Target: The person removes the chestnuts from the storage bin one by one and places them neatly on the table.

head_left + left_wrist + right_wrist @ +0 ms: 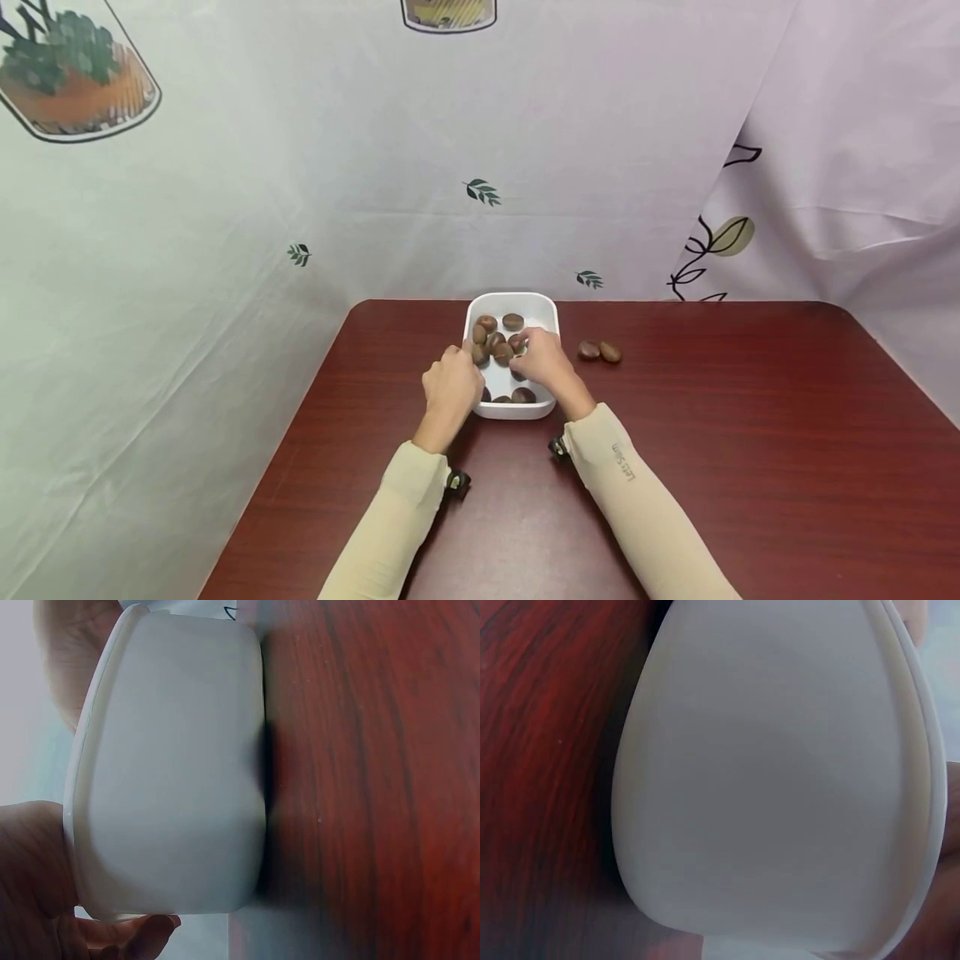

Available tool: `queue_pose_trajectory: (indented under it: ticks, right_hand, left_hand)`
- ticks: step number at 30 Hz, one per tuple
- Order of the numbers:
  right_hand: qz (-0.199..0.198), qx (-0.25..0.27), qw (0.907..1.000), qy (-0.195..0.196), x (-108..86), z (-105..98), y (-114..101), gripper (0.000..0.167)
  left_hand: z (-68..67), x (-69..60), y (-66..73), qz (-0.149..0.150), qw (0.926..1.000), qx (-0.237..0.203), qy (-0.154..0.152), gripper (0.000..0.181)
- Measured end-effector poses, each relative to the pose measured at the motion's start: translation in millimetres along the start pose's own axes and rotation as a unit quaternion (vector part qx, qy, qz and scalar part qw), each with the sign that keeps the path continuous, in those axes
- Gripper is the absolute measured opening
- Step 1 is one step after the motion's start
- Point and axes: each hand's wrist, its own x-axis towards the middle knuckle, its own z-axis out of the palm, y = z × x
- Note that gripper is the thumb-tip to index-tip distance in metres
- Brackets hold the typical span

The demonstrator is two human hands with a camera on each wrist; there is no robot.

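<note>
A white rectangular tub (512, 412) with rounded corners stands near the far edge of the table and holds several brown chestnuts (513, 322). My left hand (453, 382) grips its left rim; in the left wrist view, curled fingers (150, 937) show beyond the tub's end wall. My right hand (542, 360) reaches over the right rim into the tub, thumb and fingertips apart, close to a chestnut (516, 342). In the right wrist view the tub's wall (765, 787) hides most of that hand and all the chestnuts.
Two more chestnuts (600, 352) lie side by side on the reddish-brown table (750, 433), right of the tub. A pale printed cloth (600, 150) hangs behind the table's far edge and along its left side. Both forearms wear cream sleeves (637, 500).
</note>
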Motion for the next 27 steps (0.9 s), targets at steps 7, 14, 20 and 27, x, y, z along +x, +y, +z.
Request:
queue_pose_trajectory:
  ticks: [7, 14, 20, 27]
  right_hand:
    - [0.020, -0.035, 0.9989, -0.023, 1.2, 2, -4, 0.013]
    - [0.018, -0.044, 0.9978, -0.046, 4.3, 10, -2, 0.019]
    - [0.005, -0.060, 0.9973, -0.043, 4.7, 16, 1, 0.023]
    - [0.004, -0.062, 0.9973, -0.040, 4.5, 21, 4, 0.018]
  left_hand:
    - [-0.3, 0.3, 0.5, 0.006, 0.9998, -0.006, 0.015, 0.045]
    - [0.4, 0.6, -0.3, 0.008, 0.9997, -0.009, 0.020, 0.045]
    - [0.4, 0.6, -0.1, 0.008, 0.9998, -0.010, 0.015, 0.045]
    - [0.5, -0.8, -0.2, 0.009, 0.9998, -0.008, 0.015, 0.045]
